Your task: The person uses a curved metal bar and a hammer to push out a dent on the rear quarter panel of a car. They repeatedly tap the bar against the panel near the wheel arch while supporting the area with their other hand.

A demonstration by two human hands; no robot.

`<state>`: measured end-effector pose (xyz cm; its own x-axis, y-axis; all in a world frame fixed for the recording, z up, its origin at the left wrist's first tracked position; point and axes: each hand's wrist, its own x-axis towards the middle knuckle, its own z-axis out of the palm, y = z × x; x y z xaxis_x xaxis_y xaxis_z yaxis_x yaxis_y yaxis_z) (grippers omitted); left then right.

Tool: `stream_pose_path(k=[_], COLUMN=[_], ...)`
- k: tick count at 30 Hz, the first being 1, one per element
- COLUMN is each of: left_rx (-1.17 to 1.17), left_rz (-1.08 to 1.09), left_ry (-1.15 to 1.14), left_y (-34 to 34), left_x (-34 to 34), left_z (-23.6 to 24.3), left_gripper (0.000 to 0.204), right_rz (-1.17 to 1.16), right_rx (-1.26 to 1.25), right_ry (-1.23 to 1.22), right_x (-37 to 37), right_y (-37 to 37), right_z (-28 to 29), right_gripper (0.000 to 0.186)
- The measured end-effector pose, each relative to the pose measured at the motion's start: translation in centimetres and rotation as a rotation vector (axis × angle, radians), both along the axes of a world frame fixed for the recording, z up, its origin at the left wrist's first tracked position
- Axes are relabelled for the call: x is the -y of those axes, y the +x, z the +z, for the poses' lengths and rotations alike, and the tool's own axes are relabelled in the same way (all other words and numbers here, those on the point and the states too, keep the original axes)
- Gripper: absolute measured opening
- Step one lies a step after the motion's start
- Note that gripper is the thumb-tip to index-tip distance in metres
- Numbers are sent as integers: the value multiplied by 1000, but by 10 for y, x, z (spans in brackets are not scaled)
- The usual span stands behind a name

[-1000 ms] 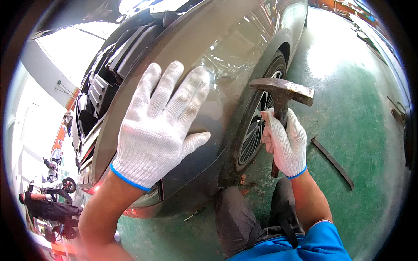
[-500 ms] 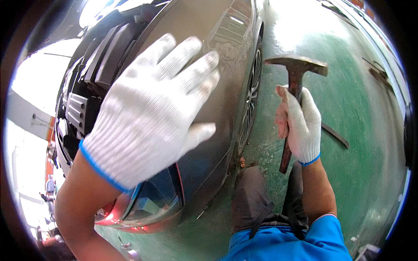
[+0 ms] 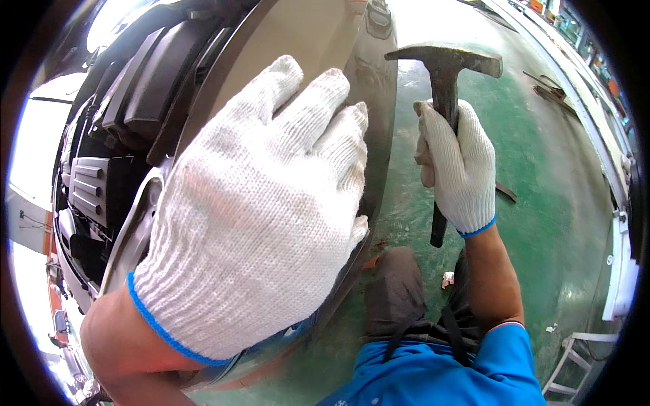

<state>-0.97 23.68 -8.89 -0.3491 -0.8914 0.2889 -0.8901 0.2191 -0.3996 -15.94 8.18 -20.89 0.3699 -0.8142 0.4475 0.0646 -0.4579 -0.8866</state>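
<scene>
1. The right hand point(image 3: 462, 166) grips the hammer point(image 3: 444, 88) by its handle, head uppermost.
2. Hammer position: beside the car body point(image 3: 298, 34), above the green floor point(image 3: 542, 169).
3. The left hand point(image 3: 261, 196), apart from it, spreads over the car body; contact cannot be determined.

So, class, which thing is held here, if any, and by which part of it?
The right grip holds the hammer by its handle, partway along; the left grip shows nothing held.

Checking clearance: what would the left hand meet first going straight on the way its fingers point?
Most likely the tan car body panel, seen directly ahead of the left hand. Depth is unclear: the hand may already touch it or pass above it.
</scene>
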Motion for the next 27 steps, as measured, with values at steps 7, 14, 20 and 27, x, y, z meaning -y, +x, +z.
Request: stream_pose_path(k=[7,14,20,27], left_rx=[95,93,90,122], left_rz=[18,62,87,90], left_ry=[72,96,122,152], left_y=[6,2,-6,-9], left_x=[-2,-3,1,1], left_z=[5,8,10,12], left_gripper=[54,52,52,55], right_rz=[-1,-65,-70,-84], right_rx=[-66,87,-49,56], right_ry=[28,-105,-289,-224], right_x=[0,2,13,8], right_y=[13,7,9,13], right_z=[1,15,-2,6], right_gripper=[24,24,26,22])
